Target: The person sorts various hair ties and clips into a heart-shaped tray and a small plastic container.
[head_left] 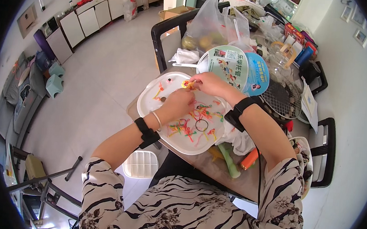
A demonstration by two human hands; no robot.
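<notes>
A white tray (149, 108) lies on the near part of the table, strewn with thin knotted cords (182, 128) in pink, orange, yellow and green. Over its far edge, my right hand (208, 83) pinches a small yellow-and-orange cord piece (188, 85). My left hand (176, 103) is just nearer, its fingers curled together beside that piece; whatever they hold is hidden. A dark ring (201, 125) rests among the cords. Left of my left hand are a small brown disc (163, 99) and an orange-and-yellow cord piece (159, 90).
Behind the tray lie a green hand fan (233, 61) and a blue one (258, 73). A plastic bag of fruit (205, 32) stands farther back. White tissue (238, 141), a green tube-like thing (229, 161) and an orange cylinder (249, 159) border the tray's right side.
</notes>
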